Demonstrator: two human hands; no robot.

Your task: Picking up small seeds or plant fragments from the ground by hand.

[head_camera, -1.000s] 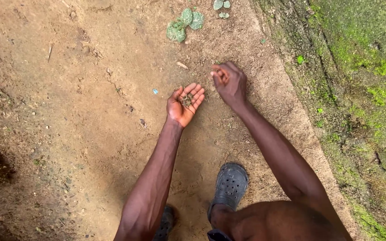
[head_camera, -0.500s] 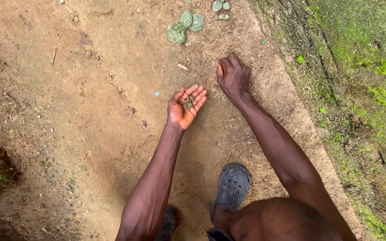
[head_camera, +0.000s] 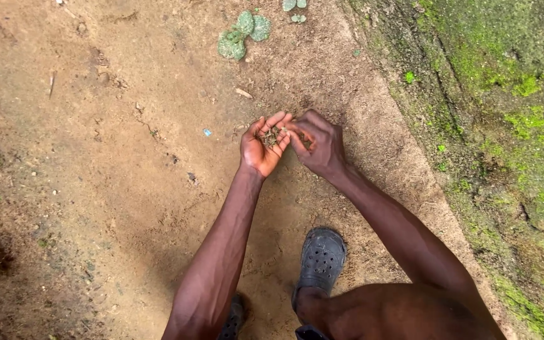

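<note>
Right hand (head_camera: 319, 146) now at debris (head_camera: 271, 136)

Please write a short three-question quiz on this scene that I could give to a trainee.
1. True or false: the left hand is cupped palm up with bits of dry debris in it.
2. What is the right hand touching? A the clog, B the left hand's fingertips, C the mossy wall.
3. What lies right of the bare dirt?

Key: 1 true; 2 B; 3 a mossy wall.
</note>
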